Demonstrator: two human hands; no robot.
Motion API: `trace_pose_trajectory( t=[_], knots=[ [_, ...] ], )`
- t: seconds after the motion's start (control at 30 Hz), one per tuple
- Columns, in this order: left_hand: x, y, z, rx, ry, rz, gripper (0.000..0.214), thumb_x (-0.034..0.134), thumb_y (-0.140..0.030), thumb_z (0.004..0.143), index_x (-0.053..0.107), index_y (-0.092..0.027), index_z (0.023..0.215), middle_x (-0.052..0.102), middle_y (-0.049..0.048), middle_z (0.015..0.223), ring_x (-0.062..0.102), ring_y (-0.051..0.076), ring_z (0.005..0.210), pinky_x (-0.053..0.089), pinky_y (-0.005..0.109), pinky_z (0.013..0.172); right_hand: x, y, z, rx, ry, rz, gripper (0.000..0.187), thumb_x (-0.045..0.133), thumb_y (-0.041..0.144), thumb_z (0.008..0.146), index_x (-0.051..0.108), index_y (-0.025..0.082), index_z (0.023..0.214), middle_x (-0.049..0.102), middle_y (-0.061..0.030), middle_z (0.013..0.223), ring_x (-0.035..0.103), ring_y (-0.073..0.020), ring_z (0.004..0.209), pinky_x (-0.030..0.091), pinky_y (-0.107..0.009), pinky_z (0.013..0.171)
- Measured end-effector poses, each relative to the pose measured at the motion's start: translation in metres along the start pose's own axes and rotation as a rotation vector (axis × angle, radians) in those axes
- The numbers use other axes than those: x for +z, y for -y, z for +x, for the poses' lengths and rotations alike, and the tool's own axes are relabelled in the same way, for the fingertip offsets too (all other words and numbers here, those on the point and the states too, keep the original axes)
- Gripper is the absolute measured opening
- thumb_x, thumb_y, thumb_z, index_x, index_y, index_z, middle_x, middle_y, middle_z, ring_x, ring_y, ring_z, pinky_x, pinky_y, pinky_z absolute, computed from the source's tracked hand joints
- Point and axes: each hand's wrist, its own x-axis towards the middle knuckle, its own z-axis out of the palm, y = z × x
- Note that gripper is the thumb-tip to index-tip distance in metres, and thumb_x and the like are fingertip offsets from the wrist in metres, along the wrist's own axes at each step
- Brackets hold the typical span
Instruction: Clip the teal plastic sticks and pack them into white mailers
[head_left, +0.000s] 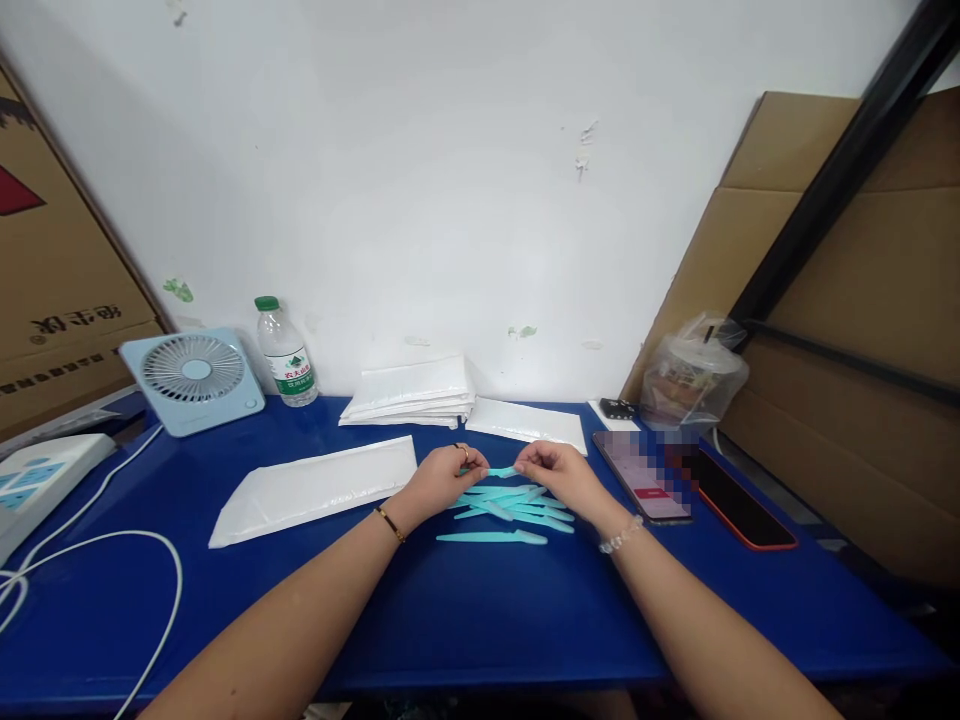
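Note:
My left hand [444, 478] and my right hand [551, 470] meet over the middle of a blue table [465, 620]. Together they pinch one thin teal plastic stick [501, 472], the left at one end and the right at the other. Under the hands lies a small pile of several more teal sticks [517, 510], and one stick [491, 538] lies apart nearer to me. My left wrist wears a thin bracelet, my right a bead bracelet.
A white padded envelope [315, 490] lies left of the hands; a stack of envelopes [412, 392] and another [529, 422] sit at the back. A fan [193, 378], water bottle [286, 352], white cable [112, 560], two phones [645, 475] [739, 500], a bagged drink cup [694, 375] and cardboard [847, 330] surround them.

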Motion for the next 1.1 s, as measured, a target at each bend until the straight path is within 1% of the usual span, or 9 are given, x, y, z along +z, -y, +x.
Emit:
trace_pose_trajectory(
  t=[0.07,0.2,0.33,0.4,0.5,0.63,0.73,0.87,1.1],
  knots=[
    [0.000,0.003,0.003,-0.013,-0.010,0.039,0.024,0.049,-0.037,0.084,0.067,-0.022,0.088,0.065,0.0004,0.084,0.057,0.015,0.077,0.042,0.024,0.067,-0.002,-0.007,0.004,0.040,-0.016,0.077,0.031,0.062,0.046,0.075,0.064,0.015,0.079,0.062,-0.0021,0.069,0.052,-0.0126,0.061,0.042,-0.025,0.058],
    [0.001,0.013,0.009,-0.083,-0.054,0.079,0.025,0.047,-0.036,0.085,0.067,-0.022,0.088,0.067,0.0003,0.086,0.058,0.015,0.079,0.042,0.025,0.070,-0.014,-0.027,0.009,0.076,-0.139,0.145,0.031,0.063,0.045,0.073,0.064,0.014,0.079,0.064,-0.0034,0.070,0.054,-0.0131,0.063,0.042,-0.026,0.062],
    [0.004,0.013,0.011,-0.084,-0.013,0.183,0.023,0.050,-0.037,0.085,0.069,-0.025,0.091,0.067,0.0007,0.091,0.058,0.019,0.088,0.041,0.030,0.080,-0.018,-0.040,0.013,0.093,-0.111,-0.159,0.026,0.062,0.041,0.075,0.067,0.015,0.075,0.063,-0.0031,0.069,0.053,-0.0151,0.065,0.040,-0.028,0.063],
    [0.004,0.010,0.010,-0.071,-0.025,0.225,0.024,0.053,-0.037,0.083,0.067,-0.027,0.100,0.066,0.0015,0.098,0.056,0.021,0.095,0.040,0.033,0.085,-0.016,-0.038,0.013,0.037,-0.122,-0.305,0.023,0.062,0.038,0.076,0.069,0.017,0.074,0.061,-0.0032,0.074,0.053,-0.0158,0.069,0.040,-0.029,0.066],
    [0.003,0.008,0.006,-0.071,-0.055,0.226,0.031,0.056,-0.041,0.080,0.065,-0.025,0.106,0.061,0.0040,0.107,0.055,0.022,0.100,0.041,0.034,0.086,-0.012,-0.026,0.009,-0.077,-0.080,-0.343,0.023,0.061,0.040,0.078,0.070,0.019,0.078,0.060,-0.0041,0.084,0.053,-0.0170,0.079,0.041,-0.029,0.071],
    [0.003,0.011,0.004,-0.036,-0.011,0.174,0.027,0.056,-0.039,0.080,0.065,-0.022,0.099,0.062,0.0047,0.096,0.057,0.021,0.092,0.045,0.029,0.077,-0.004,-0.012,0.002,-0.127,0.103,-0.365,0.023,0.066,0.043,0.074,0.070,0.020,0.079,0.058,-0.0037,0.086,0.053,-0.0180,0.085,0.041,-0.030,0.075],
    [0.005,0.009,0.004,0.017,0.037,0.150,0.021,0.055,-0.033,0.082,0.066,-0.021,0.093,0.064,0.0032,0.088,0.057,0.018,0.085,0.044,0.027,0.076,-0.003,-0.011,0.001,-0.097,0.157,-0.345,0.022,0.067,0.041,0.074,0.069,0.019,0.076,0.058,-0.0033,0.086,0.053,-0.0173,0.083,0.041,-0.029,0.074],
    [0.003,-0.002,0.002,0.082,0.021,0.143,0.028,0.044,-0.038,0.089,0.067,-0.021,0.089,0.066,0.0023,0.087,0.056,0.017,0.086,0.041,0.027,0.077,-0.006,-0.013,0.002,-0.053,0.144,-0.234,0.024,0.066,0.041,0.075,0.067,0.017,0.077,0.057,-0.0029,0.087,0.054,-0.0154,0.078,0.042,-0.027,0.070],
    [0.000,-0.006,0.004,0.063,0.031,0.228,0.022,0.050,-0.036,0.086,0.067,-0.022,0.083,0.067,0.0000,0.084,0.056,0.017,0.084,0.037,0.028,0.074,-0.017,-0.017,0.004,-0.032,0.070,-0.166,0.027,0.064,0.044,0.075,0.066,0.017,0.077,0.058,-0.0024,0.085,0.054,-0.0146,0.077,0.043,-0.027,0.069]
  ],
)
